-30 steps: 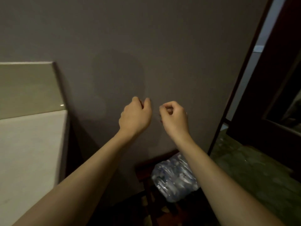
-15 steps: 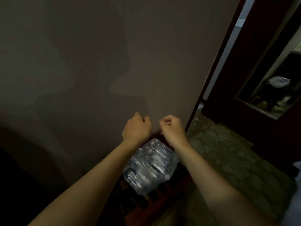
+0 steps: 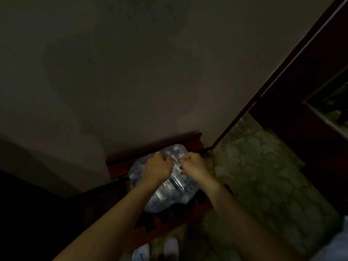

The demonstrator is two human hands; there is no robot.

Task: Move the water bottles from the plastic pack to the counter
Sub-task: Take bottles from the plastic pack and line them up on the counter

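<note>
Plastic pack (image 3: 170,187) of water bottles lying low at about 6 o'clock of the view, on a dark reddish wooden stand (image 3: 156,223) set against the wall (image 3: 131,72). Bottles inside blurred, only pale caps and clear ribbed sides showing through the film; count not readable. No counter in sight.

Left hand (image 3: 155,169) at the pack's 10 o'clock, knuckles up, fingers curled down toward the film. Right hand (image 3: 193,165) at its 1 o'clock, likewise curled, thumb side toward the left hand. Both over the top of the wrap and just beside each other; whether pinching film or merely fisted above it, cannot tell in this dim light.

Likely step: tearing the wrap open at the top. Nothing moved to the counter yet, by the look of it.

Risks from here:
- Film giving way suddenly under a two-handed pull, spilling bottles off the stand toward the patterned floor (image 3: 263,176) at 3 o'clock.
- Pack dragged toward 6 o'clock instead of torn, tipping over the stand's near edge onto the feet (image 3: 170,249) below.
- Poor light hiding the tear line, so a grip on thick seam rather than thin film, slipping fingers.
- Loose round bottles rolling once freed, wedging against the dark door frame (image 3: 273,81) at 2 o'clock.
</note>
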